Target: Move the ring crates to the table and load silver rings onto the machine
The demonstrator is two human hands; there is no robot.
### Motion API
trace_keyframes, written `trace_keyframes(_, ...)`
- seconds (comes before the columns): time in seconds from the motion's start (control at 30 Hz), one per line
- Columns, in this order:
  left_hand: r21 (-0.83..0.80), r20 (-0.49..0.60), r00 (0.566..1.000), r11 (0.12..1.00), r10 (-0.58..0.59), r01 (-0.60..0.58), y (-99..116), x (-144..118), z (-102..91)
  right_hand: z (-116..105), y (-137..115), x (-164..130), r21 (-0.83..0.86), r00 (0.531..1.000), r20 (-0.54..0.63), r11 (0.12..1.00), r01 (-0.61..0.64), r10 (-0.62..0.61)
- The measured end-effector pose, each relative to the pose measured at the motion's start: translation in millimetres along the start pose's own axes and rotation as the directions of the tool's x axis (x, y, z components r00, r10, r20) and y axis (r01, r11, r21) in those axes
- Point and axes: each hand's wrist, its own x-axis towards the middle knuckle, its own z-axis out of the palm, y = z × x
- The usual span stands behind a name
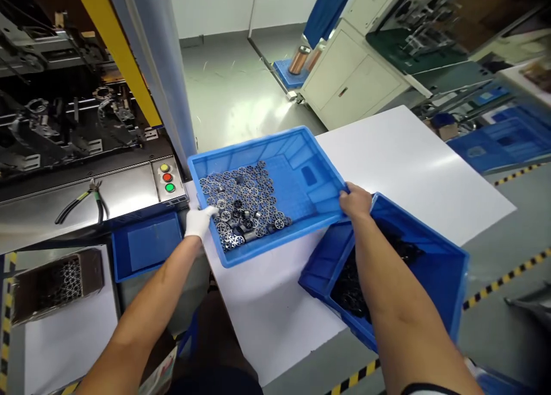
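White table (413,171): gloved left hand (199,221), right hand (355,201), fingers closed gripping blue tray (301,154) rims.

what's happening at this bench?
A person holds a shallow blue tray tilted over a white table. The gloved left hand grips its near-left edge, the bare right hand its right edge. Small round metal parts have piled toward the left side. A deeper blue bin of dark parts sits below the right arm.

Blue tray (301,154) tilted on white table, round metal parts (241,202) heaped in its lower-left corner.
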Motion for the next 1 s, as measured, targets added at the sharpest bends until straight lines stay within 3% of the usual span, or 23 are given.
trace_keyframes(0.13, 0.184, -0.066, 0.995, 0.981, 0.081, -0.068, 20, 26, -14.6, -1, -23, 12, 0.054, 0.999, -0.040, 0.999, 0.001, 0.001)
trace_keyframes(0.33, 0.428, -0.062, 0.987, 0.897, 0.148, -0.107, 29, 29, -28.9, -6, -34, 19, 0.099, 0.997, -0.073, 0.995, 0.021, -0.014)
trace_keyframes(0.6, 0.482, -0.083, 0.984, 0.871, 0.155, -0.096, 30, 26, -26.5, 4, -34, 10, 0.155, 0.990, -0.137, 0.988, -0.009, 0.031)
trace_keyframes(0.73, 0.532, -0.079, 0.978, 0.838, 0.192, -0.121, 35, 19, -26.6, -1, -36, 8, 0.262, 0.989, -0.141, 0.965, 0.005, 0.033)
trace_keyframes(0.8, 0.611, -0.010, 0.980, 0.777, 0.198, -0.151, 29, 11, -41.5, -12, -31, -11, 0.321, 0.978, -0.207, 0.943, 0.086, -0.019)
trace_keyframes(0.87, 0.689, 0.074, 0.986, 0.707, 0.152, -0.161, 12, -3, -69.6, -24, -17, -53, 0.320, 0.929, -0.354, 0.920, 0.225, -0.104)
trace_keyframes(0.93, 0.741, 0.115, 0.993, 0.662, 0.039, -0.112, -15, -26, -108.0, -34, 4, -118, 0.255, 0.851, -0.489, 0.901, 0.350, -0.192)
trace_keyframes(1.0, 0.804, 0.093, 0.989, 0.595, -0.114, -0.007, -44, -58, -150.3, -35, 27, -194, 0.235, 0.854, -0.464, 0.897, 0.374, -0.235)
